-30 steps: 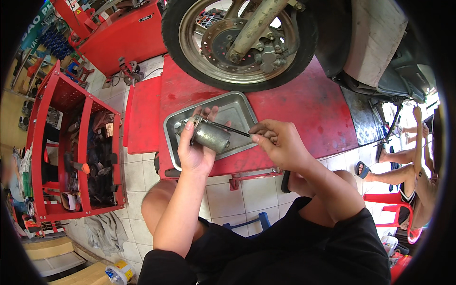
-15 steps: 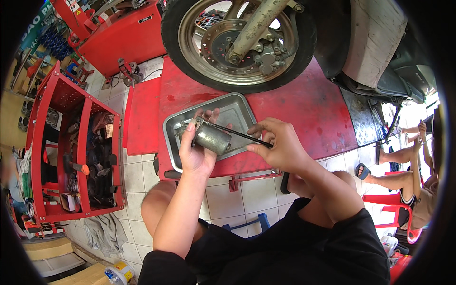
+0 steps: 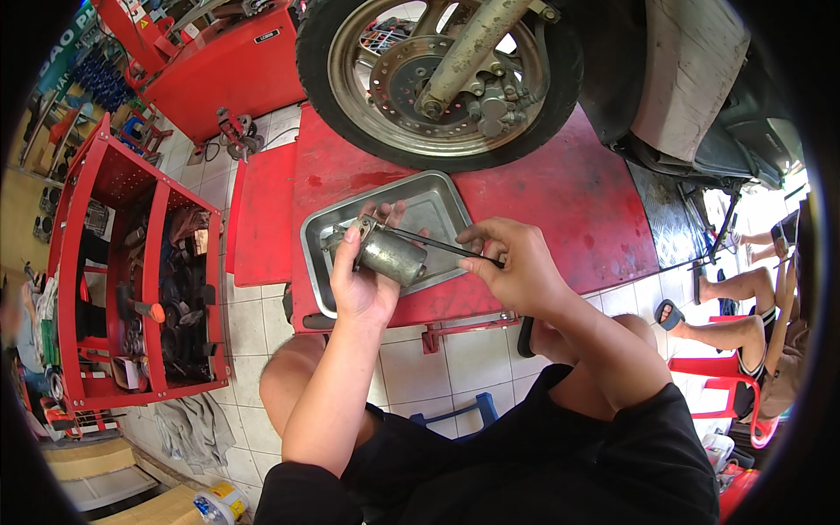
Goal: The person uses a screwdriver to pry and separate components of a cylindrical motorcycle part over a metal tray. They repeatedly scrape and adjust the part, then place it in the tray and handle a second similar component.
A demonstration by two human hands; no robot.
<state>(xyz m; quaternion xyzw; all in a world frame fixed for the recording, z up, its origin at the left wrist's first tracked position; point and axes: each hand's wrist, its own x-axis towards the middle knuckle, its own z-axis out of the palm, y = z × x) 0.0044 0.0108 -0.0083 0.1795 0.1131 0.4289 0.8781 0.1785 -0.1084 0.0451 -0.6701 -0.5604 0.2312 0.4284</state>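
The metal cylinder (image 3: 391,255) sits gripped in the left hand (image 3: 363,293) above a grey tray (image 3: 444,208). Over left stands red shelving (image 3: 153,254), then white floor tiles (image 3: 416,367), a stained red platform (image 3: 560,210), a motorbike wheel (image 3: 407,83), the right hand (image 3: 516,267) pinching a dark rod (image 3: 446,248), and a seated person (image 3: 735,332).

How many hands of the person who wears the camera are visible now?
2: the left hand, around the metal cylinder over the tray; the right hand, on the black rod.
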